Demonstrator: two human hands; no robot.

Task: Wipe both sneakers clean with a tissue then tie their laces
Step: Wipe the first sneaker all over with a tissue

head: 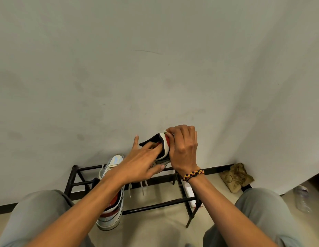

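Grey wall [155, 68] behind, left hand [141, 163] and right hand [183, 148] clasping raised sneaker [163, 145], largely hidden, tissue indiscernible

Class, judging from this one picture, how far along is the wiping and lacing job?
Done: nothing clearly. In hand: both hands, left hand and right hand, hold the raised sneaker; any tissue is hidden. Left: its laces dangle untied; the second sneaker waits on the rack.

I can't see most of the red, white and black raised sneaker [164, 145] at frame centre; my hands cover it. The clear plastic bottle [302, 197] at lower right is blurred, and my grey-trousered knees [35, 216] run off the bottom edge.
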